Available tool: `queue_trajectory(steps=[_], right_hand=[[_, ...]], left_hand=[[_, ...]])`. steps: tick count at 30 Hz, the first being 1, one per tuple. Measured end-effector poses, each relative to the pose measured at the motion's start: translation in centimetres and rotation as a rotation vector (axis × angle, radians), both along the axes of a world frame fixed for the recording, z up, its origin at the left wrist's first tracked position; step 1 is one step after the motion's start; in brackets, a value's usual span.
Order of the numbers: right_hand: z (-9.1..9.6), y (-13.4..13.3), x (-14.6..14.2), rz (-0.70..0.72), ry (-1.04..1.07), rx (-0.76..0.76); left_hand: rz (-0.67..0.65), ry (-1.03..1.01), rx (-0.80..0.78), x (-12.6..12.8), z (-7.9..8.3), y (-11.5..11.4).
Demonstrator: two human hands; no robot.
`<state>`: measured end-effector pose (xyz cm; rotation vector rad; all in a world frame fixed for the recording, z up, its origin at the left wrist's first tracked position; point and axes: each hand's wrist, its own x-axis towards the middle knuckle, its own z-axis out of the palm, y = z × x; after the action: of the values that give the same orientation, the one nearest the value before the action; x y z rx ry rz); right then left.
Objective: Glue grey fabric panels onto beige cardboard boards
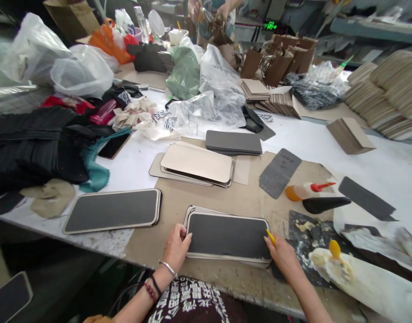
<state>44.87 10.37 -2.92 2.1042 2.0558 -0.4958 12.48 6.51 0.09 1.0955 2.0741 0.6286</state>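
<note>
In front of me lies a stack of flat rounded rectangles, the top one a dark grey panel (228,235) with a pale border. My left hand (177,244) pinches its left edge between thumb and fingers. At the right edge, my right hand (282,253) grips a thin yellow stick (270,237), with its thumb against the panel. A similar stack of dark panels (113,210) is on the left. Behind my hands sits a stack of beige panels (197,161), and beyond it a pile of dark grey sheets (233,142).
To the right are a squeeze bottle (307,190) with a red tip, a glue-smeared board (313,233) and a white container (370,278) with a yellow-topped tool. Plastic bags (219,85) crowd the back. A person's hands (222,10) work across the table.
</note>
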Motion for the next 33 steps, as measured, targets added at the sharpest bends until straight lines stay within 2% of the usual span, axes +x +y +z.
queue_trajectory(steps=[5, 9, 13, 16, 25, 33], right_hand=[[0.7, -0.1, -0.6, -0.022, 0.016, -0.003], [1.9, -0.2, -1.0, -0.070, 0.033, -0.022], [3.4, -0.8, -1.4, -0.129, 0.015, -0.020], [3.8, -1.5, -1.8, -0.156, 0.037, -0.027], [2.9, -2.1, -4.1, -0.249, 0.101, -0.129], [2.2, -1.8, -4.0, -0.295, 0.139, -0.157]], left_hand=[[0.078, -0.363, -0.046, -0.4, -0.6, 0.3], [0.015, -0.591, -0.153, -1.3, -0.6, 0.9], [0.035, -0.653, -0.197, -2.7, 0.3, 1.3], [0.060, -0.667, -0.212, -4.0, 0.5, 1.4], [0.063, -0.663, -0.201, -5.1, -0.7, 0.9], [0.074, -0.704, -0.212, -5.3, -1.2, 0.8]])
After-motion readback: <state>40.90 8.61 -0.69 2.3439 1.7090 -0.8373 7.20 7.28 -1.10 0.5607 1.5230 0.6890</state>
